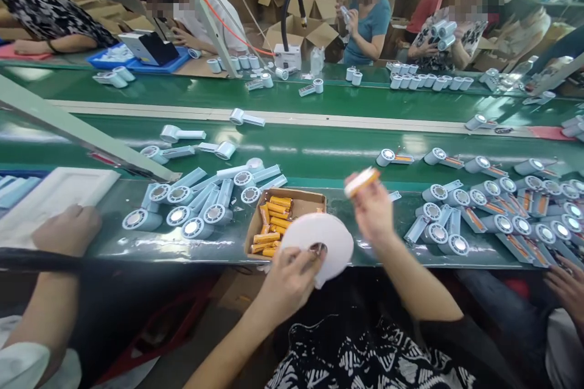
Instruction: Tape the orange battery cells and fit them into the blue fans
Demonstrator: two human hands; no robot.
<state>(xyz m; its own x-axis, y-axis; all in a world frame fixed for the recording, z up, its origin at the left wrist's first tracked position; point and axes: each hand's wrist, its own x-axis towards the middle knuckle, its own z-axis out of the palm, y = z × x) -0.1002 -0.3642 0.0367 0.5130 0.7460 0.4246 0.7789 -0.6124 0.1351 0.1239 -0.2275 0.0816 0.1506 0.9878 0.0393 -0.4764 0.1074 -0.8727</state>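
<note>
Head view: your left hand (285,282) has its grip closed on a white roll of tape (319,246), fingers hooked through the core, held just over the near edge of the green tabletop (319,155). Your right hand (371,209) is lifted above it, grip pinched narrow on an orange battery (362,182) that is blurred at the fingertips. Just left of the roll sits a cardboard box (314,199) with more orange batteries lying loose inside. A cluster of pale blue fan bodies (196,206) lies to the left of the box, and a bigger pile with orange parts showing spreads to the right. By my read, you're at the taping step: battery picked, roll ready. The next move calls for bringing the battery to the free end of the tape, and I can't see that end from here. A co-worker's hand (68,228) rests on a white tray (59,191) at far left.
</note>
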